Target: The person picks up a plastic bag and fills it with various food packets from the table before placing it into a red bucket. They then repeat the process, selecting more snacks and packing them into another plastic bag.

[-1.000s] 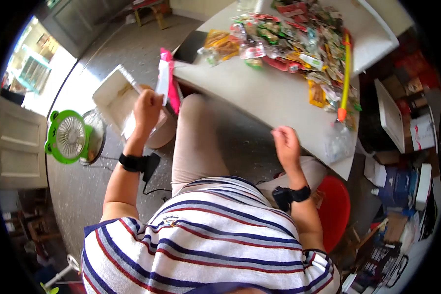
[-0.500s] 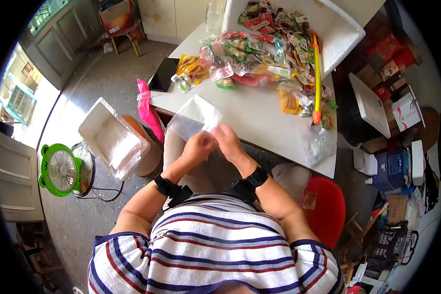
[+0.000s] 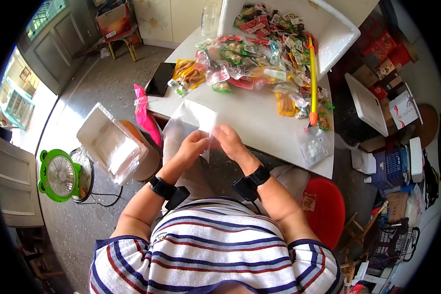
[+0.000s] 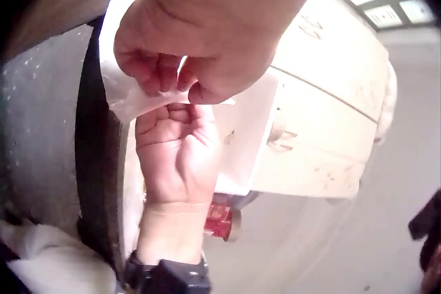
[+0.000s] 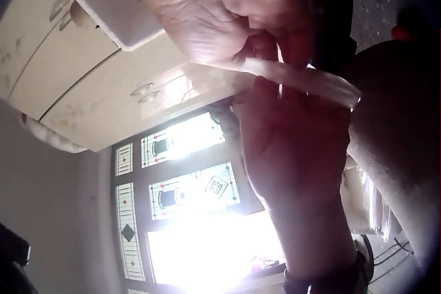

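Over the lap at the table's near edge, a clear plastic bag (image 3: 188,117) hangs between both hands, its sheet spread toward the table. The left hand (image 3: 195,144) pinches the bag's edge between thumb and curled fingers, as the left wrist view shows. Facing it, the right hand (image 3: 229,141) grips the same edge with bent fingers. In the right wrist view the edge appears as a thin folded strip of film (image 5: 303,82) between the two hands. Many small sealed snack packets (image 3: 259,59) lie heaped on the table beyond.
The white table (image 3: 259,117) also bears a phone (image 3: 160,79), a yellow stick (image 3: 313,83) and a bag of small packets (image 3: 314,147). A foam box (image 3: 95,128) with plastic film stands left, near a green fan (image 3: 60,175). A red basin (image 3: 328,210) is at right.
The left hand came from over the foam box to the middle, and the right hand moved left to meet it. The plastic bag is now spread between them; the view shifted too.
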### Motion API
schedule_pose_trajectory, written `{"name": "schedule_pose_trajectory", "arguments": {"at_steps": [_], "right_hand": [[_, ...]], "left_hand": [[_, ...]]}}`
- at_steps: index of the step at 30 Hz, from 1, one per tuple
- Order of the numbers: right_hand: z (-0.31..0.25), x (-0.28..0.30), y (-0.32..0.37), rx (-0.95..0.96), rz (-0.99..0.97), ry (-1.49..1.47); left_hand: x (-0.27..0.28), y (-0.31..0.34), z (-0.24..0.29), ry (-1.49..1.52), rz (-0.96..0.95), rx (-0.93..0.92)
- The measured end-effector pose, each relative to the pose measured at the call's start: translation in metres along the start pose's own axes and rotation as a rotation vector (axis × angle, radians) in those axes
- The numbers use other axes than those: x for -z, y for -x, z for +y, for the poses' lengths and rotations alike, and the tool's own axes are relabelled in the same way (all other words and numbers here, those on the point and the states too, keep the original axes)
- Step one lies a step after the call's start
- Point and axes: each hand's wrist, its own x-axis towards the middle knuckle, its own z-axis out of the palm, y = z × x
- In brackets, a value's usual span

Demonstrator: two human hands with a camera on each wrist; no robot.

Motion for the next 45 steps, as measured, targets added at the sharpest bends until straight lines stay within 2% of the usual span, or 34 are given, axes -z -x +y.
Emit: {"name": "schedule_pose_trajectory", "arguments": {"at_steps": [3, 6, 9, 12, 15, 18, 26, 32, 35, 38, 42, 45], "right_hand": [[-0.009, -0.009, 0.002, -0.060, 0.035, -0.144], [-0.011, -0.011, 0.001, -0.011, 0.076, -0.127], [-0.008, -0.007, -0.003, -0.063, 0.056, -0.179], [-0.002, -0.008, -0.008, -0.041, 0.061, -0.232], [-0.014, -0.009, -0.006, -0.076, 0.005, -0.335], [-0.022, -0.008, -0.005, -0.143, -0.031, -0.370], [-0.030, -0.007, 0.000, -0.162, -0.016, -0.359], [-0.032, -0.006, 0.005, -0.156, 0.027, -0.373], [-0.023, -0.002, 0.007, -0.058, 0.026, -0.274], [-0.019, 0.001, 0.007, -0.041, 0.060, -0.013], [-0.031, -0.006, 0.015, -0.070, 0.062, -0.175], [-0.029, -0.007, 0.018, -0.061, 0.064, -0.141]], "left_hand": [[-0.003, -0.008, -0.013, -0.137, 0.058, -0.208], [-0.005, 0.000, 0.010, -0.038, 0.027, -0.019], [0.003, -0.005, 0.008, 0.195, -0.037, 0.076], [0.005, -0.005, 0.010, 0.211, -0.045, 0.037], [0.001, 0.000, 0.022, 0.333, -0.031, 0.086], [0.005, -0.003, 0.022, 0.303, -0.025, 0.130], [0.011, -0.005, 0.016, 0.442, -0.136, 0.076], [-0.004, -0.004, 0.011, 0.475, 0.000, 0.017], [-0.008, -0.002, 0.009, 0.245, -0.007, 0.027], [-0.011, -0.001, 0.011, 0.183, -0.014, 0.019], [-0.010, -0.003, 0.009, 0.093, -0.074, -0.021], [-0.013, -0.009, 0.000, -0.079, 0.039, -0.082]]}}
